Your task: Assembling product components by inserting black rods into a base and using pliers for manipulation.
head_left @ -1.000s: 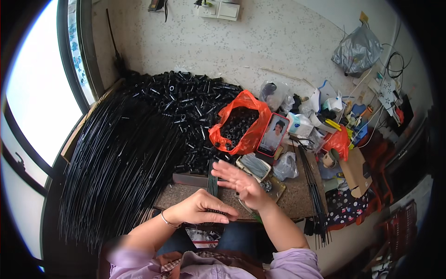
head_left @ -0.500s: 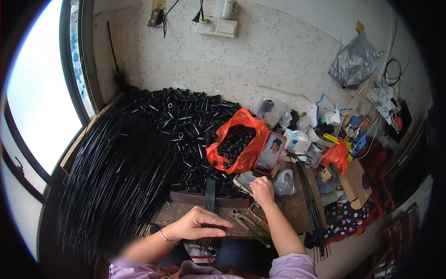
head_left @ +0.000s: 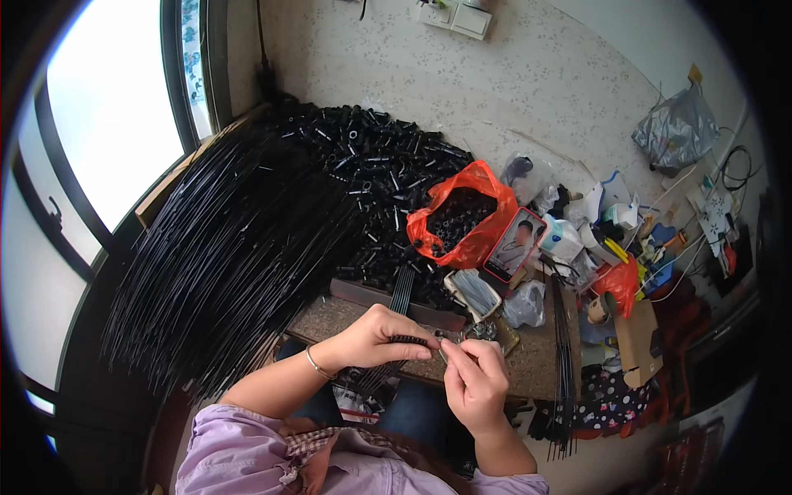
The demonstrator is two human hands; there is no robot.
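My left hand [head_left: 371, 338] is closed over a row of small black pieces [head_left: 406, 339], which shows between its thumb and fingers. A fan of thin dark rods [head_left: 402, 293] passes beneath this hand, over a long brown bar [head_left: 355, 293] at the table's front; whether the hand grips the rods too is hidden. My right hand [head_left: 478, 384] pinches at the tips of the left fingers, on something too small to make out. Just beyond the hands lies a white tray [head_left: 451, 285] of thin grey sticks.
Long black rods [head_left: 223, 264] heap at the left, beside a pile of black tubes [head_left: 363, 157]. An orange bag [head_left: 419, 227] of small black parts stands behind the hands. A phone [head_left: 513, 246] leans against it. Clutter and a cardboard box [head_left: 639, 342] fill the right.
My right hand has come from the tray of grey sticks to the left hand's fingertips. The left hand keeps its hold on the row of black pieces. The whole view has shifted.
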